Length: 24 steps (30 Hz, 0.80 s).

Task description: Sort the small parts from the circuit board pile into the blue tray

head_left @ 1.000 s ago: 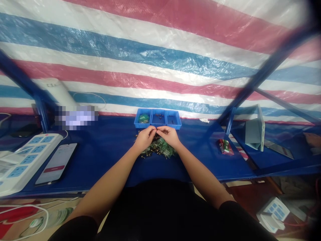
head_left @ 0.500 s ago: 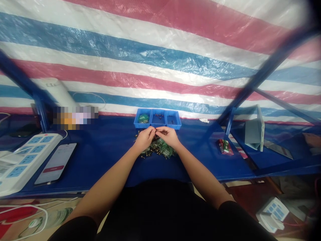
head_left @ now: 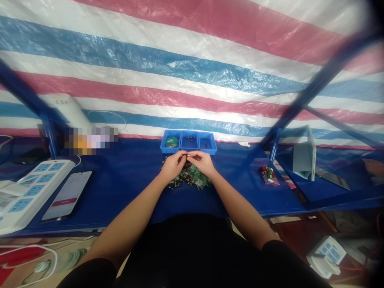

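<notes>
My left hand [head_left: 174,165] and my right hand [head_left: 201,162] meet over a pile of small parts [head_left: 192,176], fingertips pinched together. Between them is a tiny dark piece with a brass-coloured end [head_left: 187,155], too small to name; both hands seem to grip it. The pile mixes green, partly see-through pieces with dark and brass-coloured pin-like pieces, and my hands hide its far side. Just beyond my fingers stand three joined blue bins: the left bin [head_left: 164,149] holds green pieces, the middle bin [head_left: 189,150] several small dark parts, the right bin [head_left: 208,151] a few dark bits.
On the blue table [head_left: 126,176], a phone [head_left: 67,196] and a white power strip [head_left: 39,188] lie at the left. A small red-green box [head_left: 270,176] and a propped tablet-like case [head_left: 304,156] are at the right. A striped sheet [head_left: 192,76] hangs behind, with blue frame bars at both sides.
My fingertips have shifted slightly, and the brass-coloured end of the small piece shows more clearly between them. The bins and pile look unchanged.
</notes>
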Each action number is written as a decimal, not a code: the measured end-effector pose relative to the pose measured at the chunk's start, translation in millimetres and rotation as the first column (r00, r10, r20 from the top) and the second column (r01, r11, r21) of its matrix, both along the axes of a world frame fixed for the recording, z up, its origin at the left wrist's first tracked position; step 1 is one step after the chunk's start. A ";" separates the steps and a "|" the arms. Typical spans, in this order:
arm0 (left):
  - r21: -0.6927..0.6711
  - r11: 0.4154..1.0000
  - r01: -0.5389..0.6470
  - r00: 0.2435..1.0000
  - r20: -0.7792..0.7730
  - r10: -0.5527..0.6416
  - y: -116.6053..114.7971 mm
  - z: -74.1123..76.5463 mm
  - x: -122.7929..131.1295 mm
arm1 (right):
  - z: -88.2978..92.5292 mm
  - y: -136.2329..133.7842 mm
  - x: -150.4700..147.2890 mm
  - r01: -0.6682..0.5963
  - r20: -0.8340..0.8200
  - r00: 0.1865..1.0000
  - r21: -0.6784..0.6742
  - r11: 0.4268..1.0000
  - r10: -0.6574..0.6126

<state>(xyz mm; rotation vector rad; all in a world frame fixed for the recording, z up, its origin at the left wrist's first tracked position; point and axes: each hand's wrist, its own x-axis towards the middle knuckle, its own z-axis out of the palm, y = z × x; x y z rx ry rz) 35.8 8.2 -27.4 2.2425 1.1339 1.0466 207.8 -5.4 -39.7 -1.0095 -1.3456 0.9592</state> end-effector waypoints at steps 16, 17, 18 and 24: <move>-0.004 0.999 0.045 0.996 -0.073 -0.045 -1.9 4.4 0.0 | 5.7 0.2 3.5 -0.005 0.016 1.000 -0.093 0.996 0.006; 0.001 0.999 0.042 0.996 -0.079 -0.041 -2.0 5.2 -0.2 | 5.5 1.0 3.9 -0.008 -0.012 1.000 -0.112 0.994 0.006; 0.007 0.999 0.035 0.996 -0.078 -0.034 -1.9 5.7 -0.4 | 5.4 1.8 4.0 -0.011 -0.053 0.999 -0.120 0.993 0.005; 0.037 0.999 -0.029 0.998 -0.053 0.031 0.7 3.5 -1.6 | 8.8 3.4 3.2 -0.022 -0.222 0.975 0.018 1.000 0.025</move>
